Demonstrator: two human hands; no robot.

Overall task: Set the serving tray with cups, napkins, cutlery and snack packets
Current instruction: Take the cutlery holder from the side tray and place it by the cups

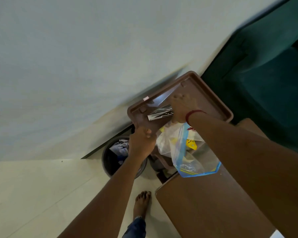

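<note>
1. Right of centre in the frame, we find the serving tray (211,98) held tilted above the bin (110,157), away from the desk (213,208).
2. Left hand (141,141) grips its lower corner; right hand (182,109) pins a silver packet (160,114) and clutches a zip bag (194,162).
3. We advise levelling the tray onto the desk before loading.

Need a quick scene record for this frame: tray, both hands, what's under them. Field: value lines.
tray: brown tray, tilted, held up above the bin
left hand: left hand grips the tray's near corner
right hand: right hand presses a silvery packet against the tray
bag: clear zip bag with blue edge hangs below the right hand; exact grip unclear
bin: dark round bin on the floor, holding cloth or paper
table: brown table at right
cups, napkins, cutlery: none seen
</note>
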